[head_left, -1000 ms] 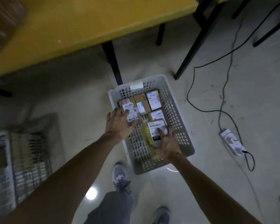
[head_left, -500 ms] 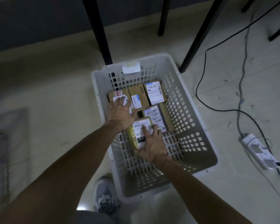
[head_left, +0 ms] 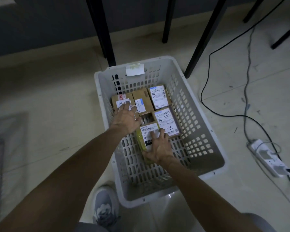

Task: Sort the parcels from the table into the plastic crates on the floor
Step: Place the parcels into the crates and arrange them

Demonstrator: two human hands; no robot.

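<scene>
Black table legs (head_left: 102,30) stand behind the white crate (head_left: 187,104); a power strip (head_left: 266,158) lies right of it. Inside, against four labelled brown boxes (head_left: 143,102), the right hand (head_left: 159,148) grips a white-labelled yellow parcel (head_left: 141,143) with curled fingers; the left hand (head_left: 126,119) rests straight fingers on one box.

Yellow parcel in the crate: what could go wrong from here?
The yellow parcel, gripped by the right hand, abuts the box marked 1-2 and could ride onto its label. The left hand on the rear-left box might shift it. A cable and power strip beside the crate could cause a trip.
</scene>
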